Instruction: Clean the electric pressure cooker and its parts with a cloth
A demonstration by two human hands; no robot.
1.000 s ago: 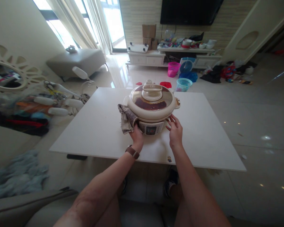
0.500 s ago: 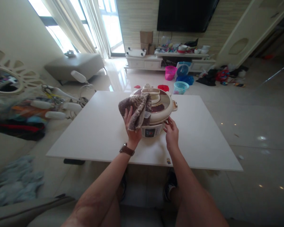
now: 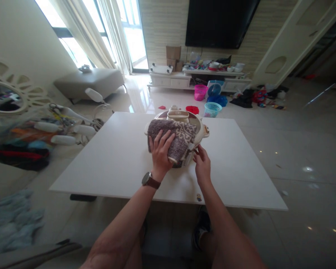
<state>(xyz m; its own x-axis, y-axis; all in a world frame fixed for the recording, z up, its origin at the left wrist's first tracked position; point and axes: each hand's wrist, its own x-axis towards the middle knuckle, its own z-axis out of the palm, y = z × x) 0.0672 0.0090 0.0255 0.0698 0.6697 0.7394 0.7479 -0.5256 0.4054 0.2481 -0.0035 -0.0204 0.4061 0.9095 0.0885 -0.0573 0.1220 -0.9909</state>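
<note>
An electric pressure cooker [image 3: 178, 115] with a cream, round lid and handle stands on the white table [image 3: 123, 157]. A folded brown-and-cream patterned cloth [image 3: 184, 136] covers the front of its lid and most of the control panel. Spread over the cloth, the fingers of my left hand [image 3: 161, 151] hold it against the cooker; a watch is on that wrist. My right hand [image 3: 202, 164] has its bent fingers at the cooker's front right, just under the lid rim and beside the cloth's corner. Its fingertips are partly hidden there.
A small sticker [image 3: 199, 197] is near the table's front edge. Beyond the table are a red basin [image 3: 192, 110], a light-blue basket [image 3: 212, 109] and a pink basket [image 3: 200, 92] on the floor. A white-armed lamp [image 3: 84, 129] stands at the left.
My left hand has moved the cloth to the right; it was bunched at the lid's left and now lies flatter across the front. My right hand stays near the same spot.
</note>
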